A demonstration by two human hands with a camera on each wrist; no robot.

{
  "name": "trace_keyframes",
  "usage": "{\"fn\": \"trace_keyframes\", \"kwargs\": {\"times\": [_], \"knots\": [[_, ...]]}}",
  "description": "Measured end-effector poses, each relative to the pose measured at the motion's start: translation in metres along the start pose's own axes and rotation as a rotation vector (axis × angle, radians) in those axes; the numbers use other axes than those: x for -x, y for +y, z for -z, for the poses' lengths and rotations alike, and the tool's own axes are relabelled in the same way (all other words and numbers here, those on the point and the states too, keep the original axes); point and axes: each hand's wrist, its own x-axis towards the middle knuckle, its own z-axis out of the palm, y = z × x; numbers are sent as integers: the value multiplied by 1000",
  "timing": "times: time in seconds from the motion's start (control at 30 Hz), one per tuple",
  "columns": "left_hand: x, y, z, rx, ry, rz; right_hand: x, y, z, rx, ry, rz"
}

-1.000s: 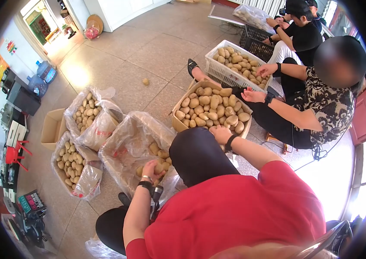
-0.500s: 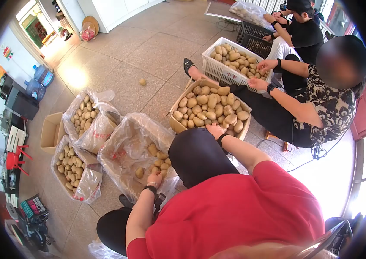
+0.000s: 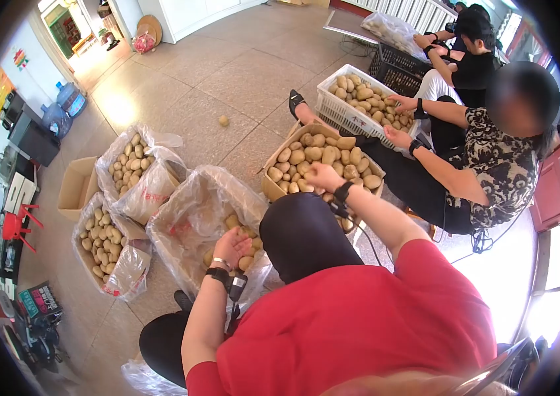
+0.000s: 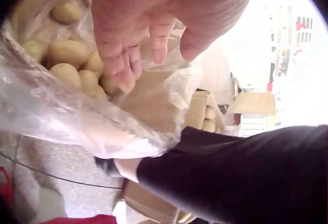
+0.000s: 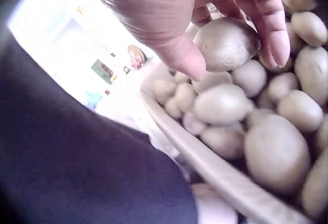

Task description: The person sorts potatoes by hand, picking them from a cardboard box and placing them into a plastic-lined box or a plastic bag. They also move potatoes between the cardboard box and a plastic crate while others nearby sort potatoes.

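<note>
In the right wrist view my right hand (image 5: 148, 14) grips a potato (image 5: 228, 45) between thumb and fingers, over a cardboard box (image 5: 205, 165) heaped with potatoes. The head view has this right hand (image 3: 325, 178) over the same box (image 3: 272, 190), in front of my knee. My left hand (image 3: 232, 247) hovers over a box lined with clear plastic (image 3: 169, 210), its fingers loose around nothing. Seen from the left wrist, several potatoes (image 4: 69, 52) lie inside the plastic liner (image 4: 118, 132), beside and below the left hand's fingertips (image 4: 124, 83).
Two plastic-lined boxes of potatoes (image 3: 154, 191) (image 3: 128, 267) stand at the left, near a cardboard box (image 3: 75, 188). One potato (image 3: 224, 121) lies on the floor. At right, a seated person (image 3: 498, 165) reaches over a white crate (image 3: 329, 105) of potatoes. Other people sit beyond.
My left hand went down to the potatoes in the lined box and has lifted away without one. The right hand rose from the near side of its box, now holding a potato.
</note>
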Motion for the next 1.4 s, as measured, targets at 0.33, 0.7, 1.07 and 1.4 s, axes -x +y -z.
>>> {"fn": "trace_keyframes", "kwargs": {"times": [0.33, 0.7, 1.07, 1.4], "knots": [[64, 50, -75, 362, -383, -163, 20, -154, 25, -361, -543, 307], [-7, -48, 28, -188, 249, 40, 77, 32, -28, 869, -267, -2], [-10, -55, 24, -375, 302, 89, 53, 97, -51, 783, -248, -51], [-7, -51, 18, -299, 219, 43, 52, 110, -63, 621, -55, -180]]}}
